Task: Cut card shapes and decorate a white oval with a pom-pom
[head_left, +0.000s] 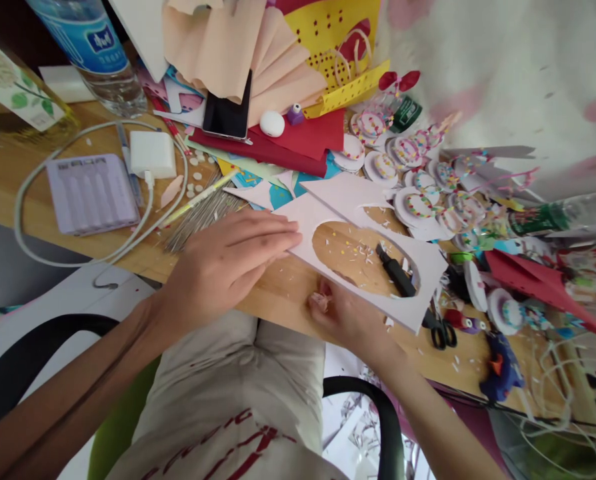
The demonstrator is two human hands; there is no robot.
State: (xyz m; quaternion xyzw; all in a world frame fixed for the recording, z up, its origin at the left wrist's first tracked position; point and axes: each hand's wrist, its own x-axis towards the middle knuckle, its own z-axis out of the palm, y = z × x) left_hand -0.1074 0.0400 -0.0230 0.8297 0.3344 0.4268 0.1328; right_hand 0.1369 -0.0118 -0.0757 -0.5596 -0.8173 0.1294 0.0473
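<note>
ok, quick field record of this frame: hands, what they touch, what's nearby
left hand: flat, pressing a corner of the white card sheet
right hand: at the sheet's near edge, grip unclear
sheet: oval cutout, wooden desk showing through
in cutout: black tool, paper scraps
nearby: scissors, blue glue gun, phone, decorated paper discs
</note>
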